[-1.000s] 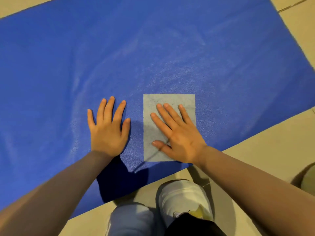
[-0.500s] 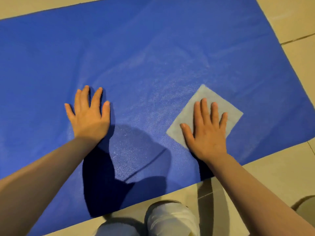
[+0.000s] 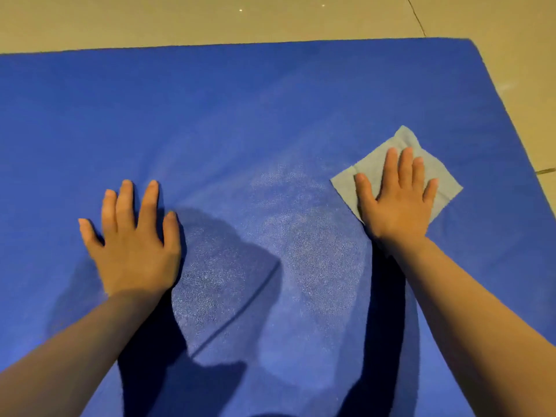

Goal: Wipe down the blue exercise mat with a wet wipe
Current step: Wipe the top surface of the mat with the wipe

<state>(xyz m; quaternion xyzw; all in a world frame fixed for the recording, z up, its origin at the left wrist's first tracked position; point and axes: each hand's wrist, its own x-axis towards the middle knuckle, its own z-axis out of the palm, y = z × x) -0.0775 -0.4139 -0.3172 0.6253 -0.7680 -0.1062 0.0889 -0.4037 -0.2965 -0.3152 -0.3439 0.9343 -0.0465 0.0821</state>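
The right hand [image 3: 397, 203], fingers flat on the wet wipe [image 3: 445, 191], has swept it toward the blue mat [image 3: 270, 109]'s right edge, widening the damp patch, while the left hand [image 3: 135, 239] braces open-fingered

We find no text, label, brand, number or sign that can be read anywhere in the head view. The blue exercise mat [image 3: 270, 115] shows only its plain grainy surface, the wet wipe [image 3: 445, 188] is unprinted, and the tiled floor [image 3: 210, 19] beyond the mat carries no markings we can read.
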